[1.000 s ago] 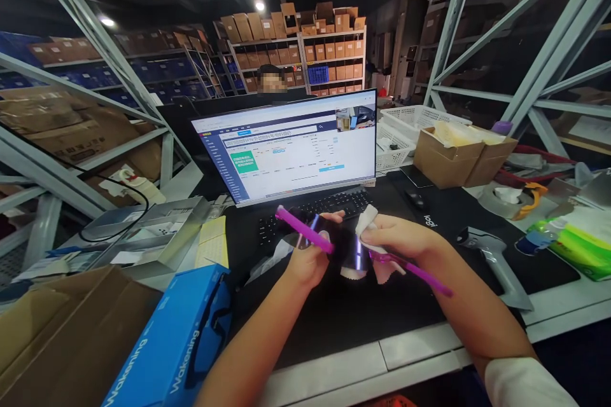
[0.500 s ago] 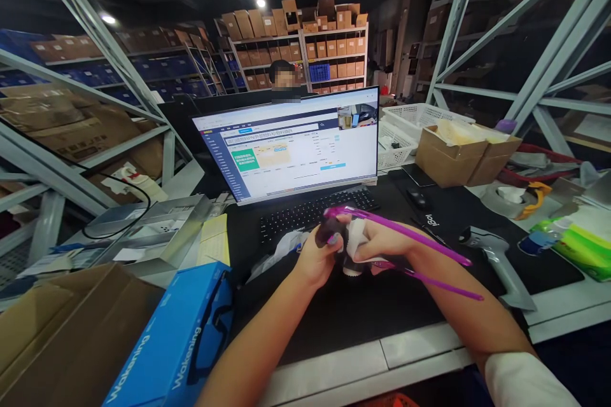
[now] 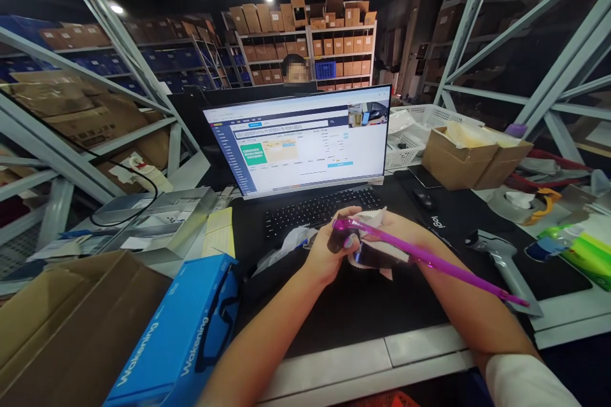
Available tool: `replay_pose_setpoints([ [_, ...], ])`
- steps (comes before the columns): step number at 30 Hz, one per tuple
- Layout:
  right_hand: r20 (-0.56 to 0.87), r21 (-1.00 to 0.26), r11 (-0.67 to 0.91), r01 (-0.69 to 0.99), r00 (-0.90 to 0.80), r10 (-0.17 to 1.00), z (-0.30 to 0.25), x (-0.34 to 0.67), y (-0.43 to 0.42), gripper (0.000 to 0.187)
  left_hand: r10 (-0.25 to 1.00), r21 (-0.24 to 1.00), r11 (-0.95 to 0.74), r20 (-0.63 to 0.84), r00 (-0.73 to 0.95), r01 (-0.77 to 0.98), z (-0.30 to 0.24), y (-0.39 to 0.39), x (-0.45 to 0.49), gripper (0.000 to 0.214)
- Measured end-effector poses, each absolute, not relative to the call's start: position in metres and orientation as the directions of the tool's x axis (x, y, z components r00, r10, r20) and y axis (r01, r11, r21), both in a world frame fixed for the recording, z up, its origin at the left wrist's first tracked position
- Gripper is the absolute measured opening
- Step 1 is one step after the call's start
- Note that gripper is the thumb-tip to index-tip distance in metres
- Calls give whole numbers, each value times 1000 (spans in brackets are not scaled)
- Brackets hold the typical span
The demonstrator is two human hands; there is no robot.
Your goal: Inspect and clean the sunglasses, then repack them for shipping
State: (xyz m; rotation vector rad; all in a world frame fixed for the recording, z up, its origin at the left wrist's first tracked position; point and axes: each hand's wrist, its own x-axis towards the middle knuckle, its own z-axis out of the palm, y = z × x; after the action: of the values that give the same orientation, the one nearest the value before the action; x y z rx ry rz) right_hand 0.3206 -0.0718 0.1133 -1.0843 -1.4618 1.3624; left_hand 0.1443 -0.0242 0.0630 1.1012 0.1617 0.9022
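Above the black desk mat, my left hand (image 3: 325, 257) is closed on the front of a pair of purple-framed glasses (image 3: 446, 265) with dark lenses. Their long purple temples stretch to the right across my right forearm. My right hand (image 3: 396, 229) is closed on a white wiping cloth (image 3: 371, 219) that is folded around a dark lens. Part of the cloth hangs below the frame. The right fingertips are mostly hidden behind the cloth and glasses. Crumpled clear plastic (image 3: 292, 243) lies just left of my hands, in front of the keyboard (image 3: 305, 211).
A monitor (image 3: 296, 146) stands behind the keyboard. To the left are a blue box (image 3: 176, 331) and an open cardboard box (image 3: 71, 318). A barcode scanner (image 3: 506, 267), a mouse (image 3: 424, 201) and a green packet (image 3: 589, 254) lie right. Another person (image 3: 296, 70) is beyond the monitor.
The glasses have turned, so the temples now lie closer together and point further right. The cloth has shifted over the lens with my right hand. The view has swung slightly left.
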Motion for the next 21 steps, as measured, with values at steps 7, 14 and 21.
replay_pose_setpoints([
  [7, -26, -991, -2, 131, -183, 983, 125, 333, -87, 20, 771, 802, -133, 452, 448, -582, 72, -19, 140, 39],
  [14, 42, -998, 41, -47, -34, 999, 117, 344, -92, 35, 856, 720, 22, 344, 385, -694, 73, -13, 140, 43],
  [21, -78, -996, -85, -21, -236, 969, 108, 349, -92, 42, 876, 715, 110, 258, 408, -690, 80, -20, 141, 48],
])
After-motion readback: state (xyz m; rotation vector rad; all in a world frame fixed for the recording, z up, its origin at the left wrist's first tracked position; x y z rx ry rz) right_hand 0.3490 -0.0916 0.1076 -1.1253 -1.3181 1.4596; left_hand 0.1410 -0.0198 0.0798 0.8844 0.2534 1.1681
